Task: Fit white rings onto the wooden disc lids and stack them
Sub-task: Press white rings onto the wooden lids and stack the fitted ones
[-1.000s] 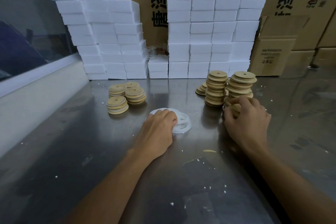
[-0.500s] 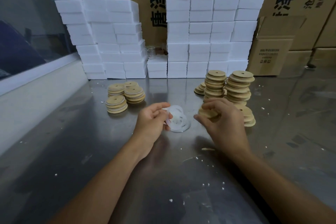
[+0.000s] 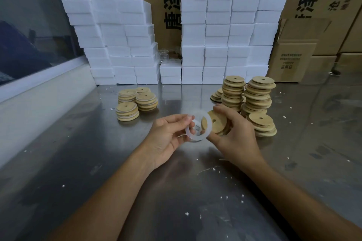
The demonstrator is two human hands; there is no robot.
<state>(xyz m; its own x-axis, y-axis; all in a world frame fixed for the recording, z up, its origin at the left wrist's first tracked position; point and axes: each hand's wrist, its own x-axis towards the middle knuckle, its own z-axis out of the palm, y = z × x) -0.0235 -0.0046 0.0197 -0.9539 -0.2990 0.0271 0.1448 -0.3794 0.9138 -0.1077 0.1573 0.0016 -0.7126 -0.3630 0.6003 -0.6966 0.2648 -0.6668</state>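
Fingers: left hand (image 3: 166,135) pinches a white ring (image 3: 198,127) by its left edge, thumb and fingertips closed on the rim; right hand (image 3: 234,133) curls round a wooden disc lid (image 3: 216,122), gripping it at the edge.
Ring and lid: both held above the steel table (image 3: 98,152), mid-scene, the ring just left of the lid and overlapping its near-left edge; whether they touch cannot be told.
Facing: the ring's opening faces the lid's flat side, both tilted on edge, the lid's centre hole visible past the ring.
Key relation: the lid lies directly right of the ring, so the fit looks like a short closing of the two hands, each equally near.
Step, as judged: ring about to be seated on the lid, not yet on.
Unfitted lids: tall stacks (image 3: 258,96) at far right, with a low stack (image 3: 261,124) just right of the right hand.
Finished lids: short stacks with white edges (image 3: 127,111) at far left.
Beyond: white foam blocks (image 3: 219,25) along the far side, cardboard cartons (image 3: 293,58) behind.
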